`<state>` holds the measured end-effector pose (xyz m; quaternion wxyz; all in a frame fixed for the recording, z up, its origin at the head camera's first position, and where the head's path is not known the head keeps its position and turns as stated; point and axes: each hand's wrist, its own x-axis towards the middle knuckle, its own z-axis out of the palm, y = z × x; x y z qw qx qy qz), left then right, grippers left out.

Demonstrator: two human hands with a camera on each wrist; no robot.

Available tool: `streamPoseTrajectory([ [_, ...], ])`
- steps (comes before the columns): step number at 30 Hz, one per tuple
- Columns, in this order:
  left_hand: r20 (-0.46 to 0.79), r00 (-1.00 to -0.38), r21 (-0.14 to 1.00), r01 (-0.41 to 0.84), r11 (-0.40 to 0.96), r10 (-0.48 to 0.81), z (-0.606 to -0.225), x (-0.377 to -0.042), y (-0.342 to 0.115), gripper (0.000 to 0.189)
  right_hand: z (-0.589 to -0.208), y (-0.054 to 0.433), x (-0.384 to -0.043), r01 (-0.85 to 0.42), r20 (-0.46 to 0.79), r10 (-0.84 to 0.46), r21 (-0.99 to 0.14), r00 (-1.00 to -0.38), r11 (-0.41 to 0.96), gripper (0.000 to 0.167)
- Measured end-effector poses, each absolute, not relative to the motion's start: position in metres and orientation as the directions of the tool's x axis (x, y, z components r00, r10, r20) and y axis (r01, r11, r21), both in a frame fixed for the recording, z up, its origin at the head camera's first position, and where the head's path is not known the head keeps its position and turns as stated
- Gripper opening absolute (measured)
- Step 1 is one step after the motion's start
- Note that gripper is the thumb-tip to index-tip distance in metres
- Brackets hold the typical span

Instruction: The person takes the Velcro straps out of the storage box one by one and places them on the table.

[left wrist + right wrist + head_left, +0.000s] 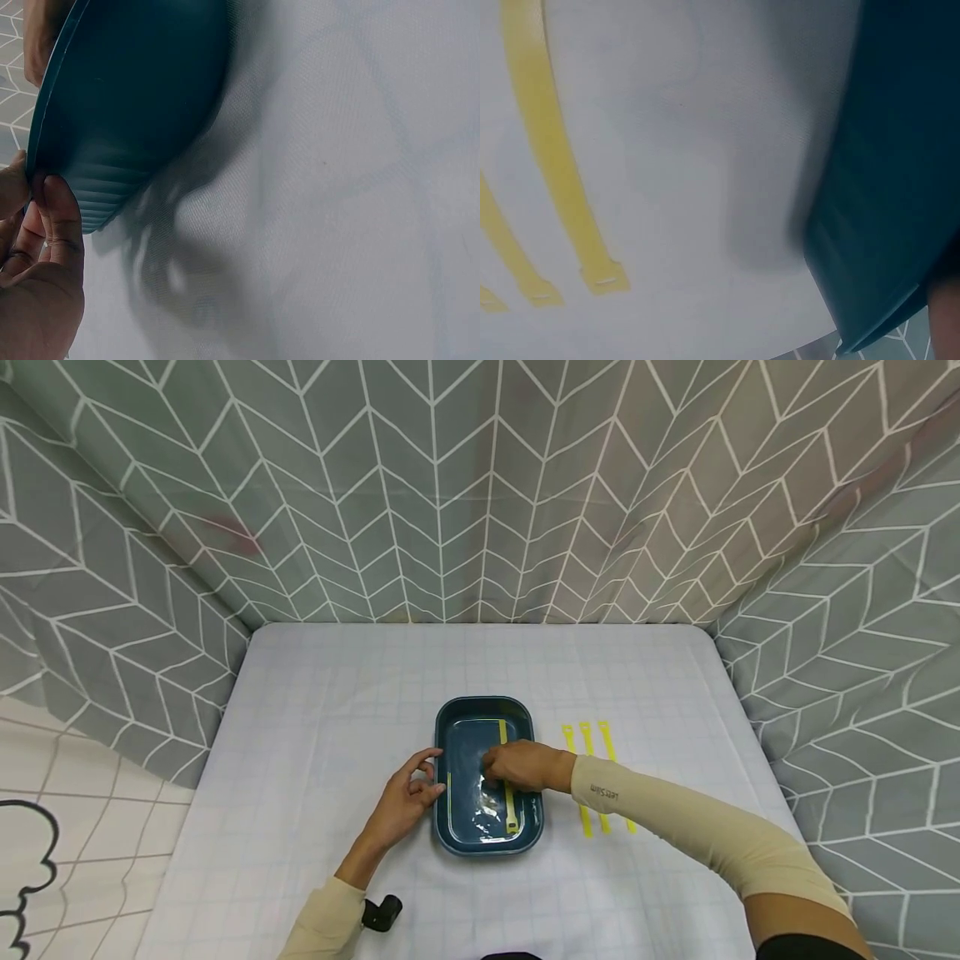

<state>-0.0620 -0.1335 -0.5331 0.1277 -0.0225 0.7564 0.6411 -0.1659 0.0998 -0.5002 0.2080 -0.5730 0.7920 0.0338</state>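
A dark teal rectangular tray (486, 714) with rounded corners lies flat on the table, long axis running near to far, near the table's centre. Its outer wall is ribbed. Inside it lie two yellow straps: one (508, 806) along the right side, its buckle end nearest the near wall, and a second (449, 793) against the left wall. Three more yellow straps (586, 739) lie parallel on the table just right of the tray, apart from it, running near to far.

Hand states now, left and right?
Left hand: fingers grip rim of dark teal rectangular plastic tray.
Right hand: on yellow strap in tray; grip unclear.
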Motion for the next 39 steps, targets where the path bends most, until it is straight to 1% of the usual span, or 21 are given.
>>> streamPoseTrajectory([
  [3,-0.223,-0.966,0.964,-0.198,0.177,0.131,-0.533,-0.063,-0.133,0.056,-0.502,0.099,-0.167,-0.928,-0.366,-0.894,-0.164,-0.258,0.335,0.017],
  [11,-0.239,-0.965,0.961,-0.218,0.172,0.111,-0.531,-0.061,-0.133,0.055,-0.508,0.097,-0.166,-0.925,-0.325,-0.909,-0.185,-0.262,0.332,0.014],
  [15,-0.251,-0.96,0.958,-0.229,0.171,0.122,-0.532,-0.057,-0.132,0.055,-0.509,0.099,-0.161,-0.931,-0.333,-0.906,-0.162,-0.261,0.327,0.011],
  [23,-0.217,-0.968,0.967,-0.196,0.16,0.125,-0.533,-0.054,-0.131,0.055,-0.509,0.098,-0.158,-0.929,-0.346,-0.896,-0.14,-0.279,0.344,0.01],
  [25,-0.214,-0.969,0.968,-0.193,0.163,0.122,-0.533,-0.054,-0.131,0.055,-0.508,0.098,-0.159,-0.932,-0.345,-0.898,-0.136,-0.273,0.336,0.008],
  [28,-0.218,-0.968,0.967,-0.197,0.163,0.124,-0.533,-0.056,-0.132,0.055,-0.508,0.098,-0.162,-0.934,-0.333,-0.905,-0.144,-0.265,0.327,0.007],
  [33,-0.22,-0.968,0.966,-0.2,0.163,0.121,-0.533,-0.058,-0.132,0.055,-0.511,0.099,-0.165,-0.93,-0.301,-0.918,-0.179,-0.259,0.321,0.013],
  [39,-0.224,-0.968,0.964,-0.203,0.172,0.115,-0.533,-0.06,-0.133,0.055,-0.51,0.099,-0.167,-0.926,-0.278,-0.919,-0.171,-0.281,0.336,0.007],
])
